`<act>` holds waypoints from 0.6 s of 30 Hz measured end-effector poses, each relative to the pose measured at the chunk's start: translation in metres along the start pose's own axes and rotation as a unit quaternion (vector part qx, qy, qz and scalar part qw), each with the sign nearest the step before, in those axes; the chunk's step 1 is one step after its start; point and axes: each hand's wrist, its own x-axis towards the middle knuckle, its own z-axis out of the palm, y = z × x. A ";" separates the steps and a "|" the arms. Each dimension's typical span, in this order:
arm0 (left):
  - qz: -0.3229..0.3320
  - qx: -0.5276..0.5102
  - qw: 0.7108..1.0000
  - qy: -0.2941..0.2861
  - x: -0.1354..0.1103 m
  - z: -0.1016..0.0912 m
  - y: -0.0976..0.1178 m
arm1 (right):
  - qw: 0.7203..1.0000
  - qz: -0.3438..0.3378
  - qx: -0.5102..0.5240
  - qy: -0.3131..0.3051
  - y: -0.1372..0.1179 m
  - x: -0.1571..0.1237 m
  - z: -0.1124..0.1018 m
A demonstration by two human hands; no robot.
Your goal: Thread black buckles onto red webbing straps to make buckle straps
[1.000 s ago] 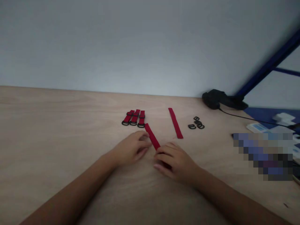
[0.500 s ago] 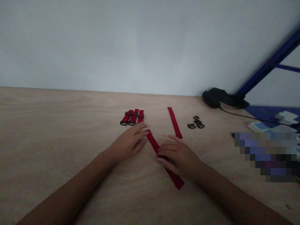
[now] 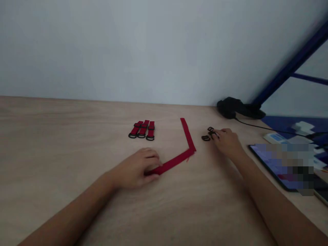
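Note:
My left hand (image 3: pixel 139 167) is closed on the near end of a red webbing strap (image 3: pixel 175 162), with thumb and fingers at its edges. From there the strap slants up to the right, its far end meeting the lower end of a second red strap (image 3: pixel 187 133). Over at the right, my right hand (image 3: pixel 227 141) has its fingertips drawn together at a small pile of black hardware. A black slider buckle (image 3: pixel 210 129) and a black D-ring (image 3: pixel 205 138) show beside the fingers. Whatever is between those fingertips is mostly hidden.
Left of the straps lie three short red straps (image 3: pixel 142 127) fitted with black sliders and D-rings. A black object with a cable (image 3: pixel 228 107) sits against the wall. At the right are a tablet (image 3: pixel 266 167), partly blurred out, and a white-blue box (image 3: pixel 275 138).
My right hand has left the red strap and moved right to the black hardware. My left hand has come nearer and now grips the strap, which has swung to a different slant.

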 end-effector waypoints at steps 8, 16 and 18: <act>0.051 -0.015 0.999 -0.002 0.003 0.005 0.006 | 0.999 -0.009 0.018 0.032 -0.004 0.000 0.007; 0.033 -0.025 0.999 -0.010 0.001 0.006 0.006 | 1.000 0.006 0.020 -0.001 -0.001 0.006 0.002; 0.032 -0.026 0.999 -0.010 0.001 0.007 0.006 | 1.000 -0.007 0.026 -0.005 0.001 0.009 0.003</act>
